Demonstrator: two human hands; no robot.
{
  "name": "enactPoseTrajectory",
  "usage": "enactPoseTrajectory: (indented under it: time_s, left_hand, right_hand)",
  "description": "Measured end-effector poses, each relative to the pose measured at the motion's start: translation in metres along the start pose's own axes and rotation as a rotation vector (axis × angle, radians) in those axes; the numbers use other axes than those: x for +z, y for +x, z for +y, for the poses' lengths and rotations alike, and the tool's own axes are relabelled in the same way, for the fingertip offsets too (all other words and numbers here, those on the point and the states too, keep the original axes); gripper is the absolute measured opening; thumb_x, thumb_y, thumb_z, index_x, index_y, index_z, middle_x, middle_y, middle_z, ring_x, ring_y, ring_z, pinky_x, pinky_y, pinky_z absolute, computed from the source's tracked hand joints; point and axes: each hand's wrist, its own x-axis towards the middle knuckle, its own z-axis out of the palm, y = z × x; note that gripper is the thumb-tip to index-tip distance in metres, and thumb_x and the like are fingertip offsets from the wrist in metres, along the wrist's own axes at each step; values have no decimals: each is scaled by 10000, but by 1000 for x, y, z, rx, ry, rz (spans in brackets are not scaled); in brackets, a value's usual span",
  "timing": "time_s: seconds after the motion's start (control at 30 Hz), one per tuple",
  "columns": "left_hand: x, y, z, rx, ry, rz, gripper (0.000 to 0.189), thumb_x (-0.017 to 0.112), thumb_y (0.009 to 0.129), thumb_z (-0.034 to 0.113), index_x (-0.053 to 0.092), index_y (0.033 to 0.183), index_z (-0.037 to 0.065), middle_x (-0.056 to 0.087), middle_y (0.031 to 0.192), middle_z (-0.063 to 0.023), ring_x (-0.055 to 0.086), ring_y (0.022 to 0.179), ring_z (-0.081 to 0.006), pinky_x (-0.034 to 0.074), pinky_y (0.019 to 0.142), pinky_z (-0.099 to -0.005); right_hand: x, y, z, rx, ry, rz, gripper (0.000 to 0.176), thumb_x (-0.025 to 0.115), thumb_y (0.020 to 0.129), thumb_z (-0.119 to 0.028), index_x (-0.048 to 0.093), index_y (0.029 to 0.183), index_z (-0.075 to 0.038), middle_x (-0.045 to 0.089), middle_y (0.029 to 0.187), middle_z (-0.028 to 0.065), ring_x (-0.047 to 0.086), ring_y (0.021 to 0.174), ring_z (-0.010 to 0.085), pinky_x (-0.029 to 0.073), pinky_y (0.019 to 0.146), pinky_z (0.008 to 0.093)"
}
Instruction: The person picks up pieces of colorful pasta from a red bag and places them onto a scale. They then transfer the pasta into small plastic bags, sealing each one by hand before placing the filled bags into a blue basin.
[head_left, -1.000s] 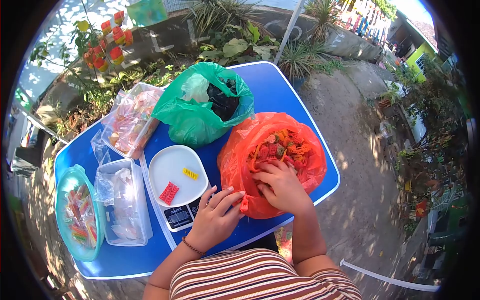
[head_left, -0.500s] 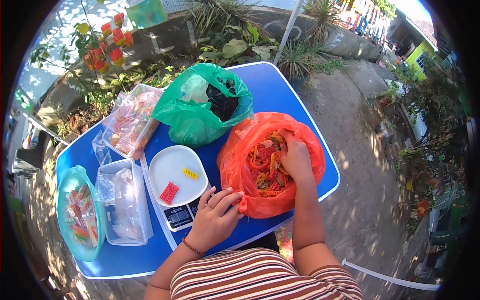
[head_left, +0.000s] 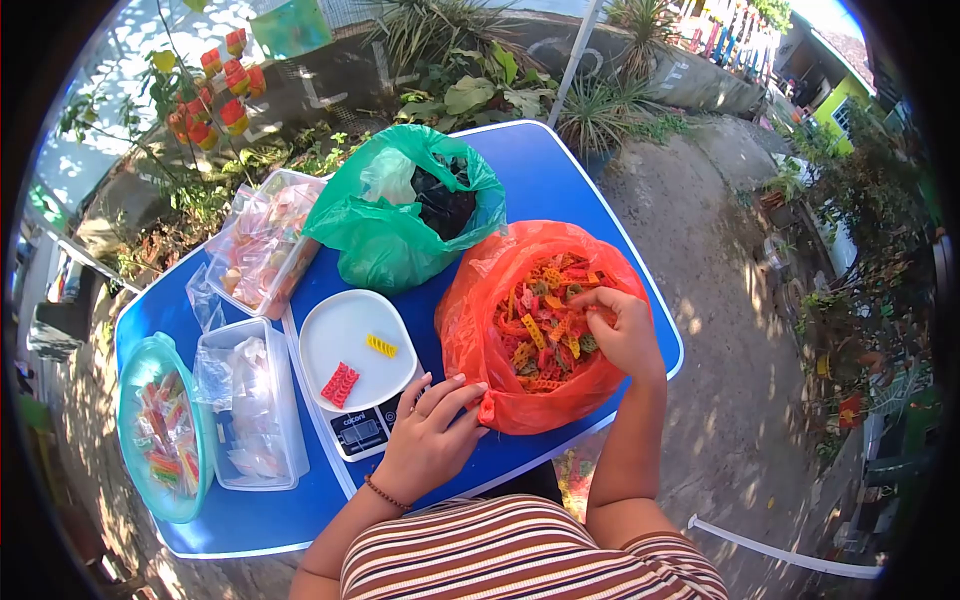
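Hundreds of small ridged pieces point(head_left: 540, 335), red, orange, yellow and green, fill a red bag point(head_left: 465, 330) that stands at the near right corner of the blue worktop point(head_left: 560, 180).

- Right hand point(head_left: 628, 338): inside the bag's mouth, on its far right side, resting on the heap. Fingers point(head_left: 598, 298) curled in narrow towards the palm. Cannot tell whether a piece sits between them.
- Left hand point(head_left: 430, 440): at the bag's near rim, thumb and fingertips pinched on a fold of the plastic. Judged reason: the thin film would slump shut, so the grip keeps the mouth open and the bag from sliding.
- Bag walls are rolled outward and sag low, which leaves the contents open from above.

Just left of the bag, touching the left hand's knuckles: a small digital scale point(head_left: 362, 432) with a white dish point(head_left: 335, 330) on it. Two pieces lie apart in the dish, a red one point(head_left: 339, 384) and a yellow one point(head_left: 380, 346). The scale sits between bag and boxes, within one short reach of either hand.

Behind the scale: a green bag point(head_left: 385, 250), mouth open, dark plastic inside. Further left: an open clear box point(head_left: 250, 400) of small clear wrappers, a second clear box point(head_left: 262, 240) behind it with filled packets, and a teal bowl point(head_left: 135, 365) of coloured sticks at the worktop's left edge.

Outdoors, sun dappled, plants beyond the far edge.
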Motion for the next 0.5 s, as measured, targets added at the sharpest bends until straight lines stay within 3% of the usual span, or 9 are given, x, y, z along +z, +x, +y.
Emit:
enactPoseTrajectory:
  time_s: [0.07,0.1,0.2,0.3,0.4,0.5]
  left_hand:
    - [-1,1,1,5,5,6,270,827,799,216,737,1030,111,629,1345,-16,560,1294,-231,390,1132,-507]
    - [-1,2,1,5,8,9,273,829,797,217,737,1033,112,628,1347,-15,558,1296,-230,390,1132,-507]
    - [0,1,1,0,9,11,283,833,792,218,740,1038,114,624,1354,-13,554,1301,-228,389,1134,-505]
    - [0,0,1,-2,10,11,287,832,792,218,740,1043,115,624,1353,-13,555,1297,-227,390,1133,-503]
    - [0,1,2,-4,13,8,294,833,791,221,741,1049,115,627,1348,-11,560,1290,-228,392,1132,-499]
    - [0,3,2,-1,1,17,240,817,803,196,733,1011,110,622,1363,-20,562,1292,-236,390,1137,-496]
  right_hand:
    - [1,15,5,11,-162,157,285,564,886,56,734,1112,19,746,1074,194,727,1029,269,552,899,332]
    - [-3,19,-4,74,-267,149,357,551,897,51,705,1214,-7,730,1110,227,723,1061,305,548,919,348]
    - [0,33,3,-154,-318,270,441,537,872,63,668,1285,-18,708,1044,250,688,988,414,540,886,457]
    - [-2,34,-3,-131,-282,188,492,529,870,67,639,1337,-41,696,1044,255,681,1013,409,532,893,472]
    - [-5,28,-9,-1,-248,123,441,542,907,49,648,1326,-35,715,1137,251,702,1070,393,540,945,422]
    - [-2,28,16,-10,-252,230,401,545,921,32,662,1300,-32,716,1115,260,693,1051,420,539,917,442]
